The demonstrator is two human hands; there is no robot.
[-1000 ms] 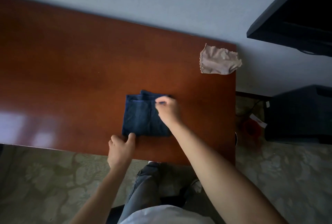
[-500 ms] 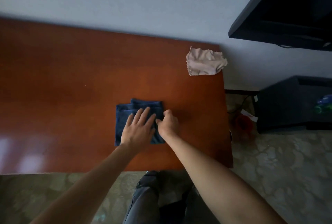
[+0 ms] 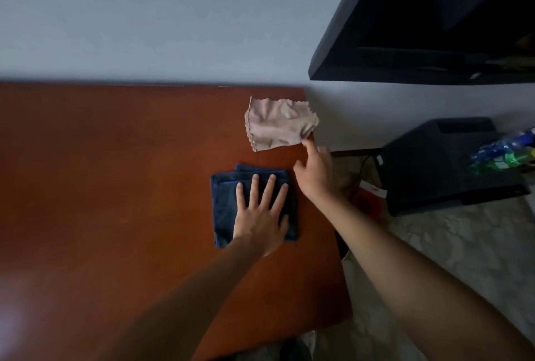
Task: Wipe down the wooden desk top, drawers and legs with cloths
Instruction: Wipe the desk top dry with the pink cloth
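- There are two cloths on one wooden desk [image 3: 115, 187]: one blue cloth [image 3: 228, 210] and one tan cloth [image 3: 275, 124].
- There are two hands.
- The left hand [image 3: 262, 216] lies flat on the blue cloth with its fingers straight and spread. It presses down and grabs nothing.
- The blue cloth is folded and sits right under that hand, near the desk's right edge.
- The right hand [image 3: 315, 172] is loose, with its fingers stretched out. A fingertip is just at the tan cloth's near corner.
- The tan cloth lies at 11 o'clock from the right hand, at the desk's far right corner.
- The tan cloth is at 1 o'clock from the blue cloth, a little apart.
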